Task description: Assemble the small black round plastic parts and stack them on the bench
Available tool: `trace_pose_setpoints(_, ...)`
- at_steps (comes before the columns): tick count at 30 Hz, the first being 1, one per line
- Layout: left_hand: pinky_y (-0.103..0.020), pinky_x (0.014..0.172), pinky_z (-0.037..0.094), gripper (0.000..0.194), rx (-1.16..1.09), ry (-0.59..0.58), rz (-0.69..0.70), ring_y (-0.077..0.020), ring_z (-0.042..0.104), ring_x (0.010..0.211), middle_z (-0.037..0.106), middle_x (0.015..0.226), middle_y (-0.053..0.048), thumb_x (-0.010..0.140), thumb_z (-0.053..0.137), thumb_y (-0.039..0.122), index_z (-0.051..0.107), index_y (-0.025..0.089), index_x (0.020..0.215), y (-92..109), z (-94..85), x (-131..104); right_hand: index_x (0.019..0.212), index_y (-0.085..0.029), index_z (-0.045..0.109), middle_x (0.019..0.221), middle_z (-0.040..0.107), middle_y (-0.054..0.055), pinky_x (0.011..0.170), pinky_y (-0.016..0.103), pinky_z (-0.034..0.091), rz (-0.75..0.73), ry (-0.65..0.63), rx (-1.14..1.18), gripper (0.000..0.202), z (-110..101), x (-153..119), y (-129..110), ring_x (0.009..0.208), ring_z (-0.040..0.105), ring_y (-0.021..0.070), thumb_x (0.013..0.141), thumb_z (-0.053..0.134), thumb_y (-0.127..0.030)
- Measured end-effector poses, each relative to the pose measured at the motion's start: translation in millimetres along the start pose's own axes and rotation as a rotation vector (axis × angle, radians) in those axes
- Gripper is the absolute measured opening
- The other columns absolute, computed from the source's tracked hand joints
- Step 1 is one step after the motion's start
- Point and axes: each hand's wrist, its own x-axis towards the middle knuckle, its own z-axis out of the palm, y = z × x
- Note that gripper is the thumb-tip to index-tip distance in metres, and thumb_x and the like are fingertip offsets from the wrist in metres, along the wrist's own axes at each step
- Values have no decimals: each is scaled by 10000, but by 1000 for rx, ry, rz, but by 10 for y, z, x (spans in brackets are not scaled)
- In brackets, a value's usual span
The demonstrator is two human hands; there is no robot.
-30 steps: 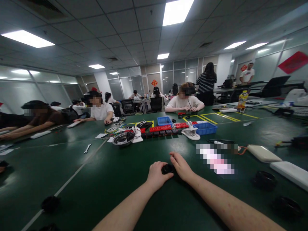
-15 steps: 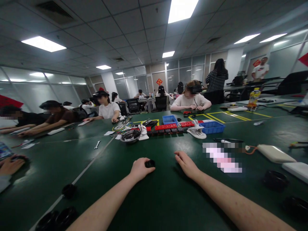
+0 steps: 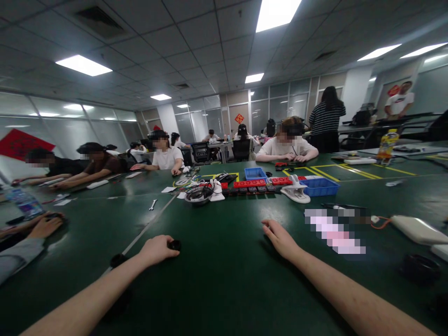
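My left hand (image 3: 156, 250) is closed around a small black round piece (image 3: 174, 245), thumb and fingers at its sides, low over the green table (image 3: 224, 280). What kind of piece it is I cannot make out. My right hand (image 3: 281, 238) rests on the tabletop with nothing in it, its fingers stretched forward and apart from any object. Behind my left forearm, partly hidden, is a black ring-shaped piece (image 3: 117, 260). A similar black ring (image 3: 420, 269) lies off to the right of my right forearm.
Power strips (image 3: 255, 185), a cable coil (image 3: 199, 195) and blue trays (image 3: 320, 186) stand mid-table. A wrench (image 3: 153, 205) lies left. On the right are a white case (image 3: 416, 228) and a drink bottle (image 3: 387, 145). A co-worker's hand (image 3: 47, 225) is at the left.
My left hand has moved left with the black piece in it. The right hand keeps its place on the table. My view has turned slightly to the left.
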Motion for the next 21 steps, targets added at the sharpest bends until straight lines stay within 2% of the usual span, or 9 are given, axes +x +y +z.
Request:
trace_pose_setpoints(5, -250, 553, 410, 404, 76, -58, -65, -235, 589, 758, 647, 803, -60, 525, 569, 484, 631, 186, 791, -142, -137, -36, 1023, -147, 488, 1007, 542, 103, 825, 331, 388, 11, -5, -6, 369, -7, 0, -17, 930, 497, 202, 822, 309, -400)
trace_pose_setpoints(11, -266, 573, 410, 396, 156, -44, -82, -245, 589, 734, 644, 784, -72, 475, 598, 463, 637, 183, 752, -115, -129, -6, 1028, -147, 491, 1013, 544, 102, 821, 333, 394, 21, -18, -9, 372, -27, 2, -55, 931, 502, 205, 820, 313, -399)
trace_pose_setpoints(14, -286, 593, 415, 393, 186, -22, -85, -273, 576, 773, 636, 816, -90, 442, 621, 445, 638, 175, 727, -162, -241, -22, 1025, -153, 493, 1007, 545, 99, 820, 333, 394, 13, -16, -2, 365, -22, 3, -48, 929, 503, 205, 820, 318, -399)
trace_pose_setpoints(17, -283, 643, 415, 436, 167, 57, -64, -259, 562, 821, 617, 901, -79, 511, 571, 479, 614, 185, 831, -333, -504, -84, 1024, -168, 489, 1006, 541, 94, 825, 346, 393, 9, -13, 17, 353, -7, 6, -14, 931, 501, 208, 822, 318, -402)
trace_pose_setpoints(19, -255, 671, 412, 464, 41, 181, -20, -232, 563, 810, 622, 872, -48, 547, 545, 505, 595, 176, 870, -527, -683, -163, 1023, -178, 487, 1015, 536, 92, 841, 360, 386, -3, -7, 36, 350, 4, 10, 17, 951, 491, 212, 828, 308, -406)
trace_pose_setpoints(21, -233, 663, 411, 522, -88, 263, -55, -206, 562, 776, 627, 821, -7, 548, 555, 524, 568, 165, 928, -760, -787, -269, 1024, -184, 484, 1029, 530, 90, 860, 368, 374, -16, -3, 52, 355, 11, 16, 43, 980, 475, 214, 834, 291, -412)
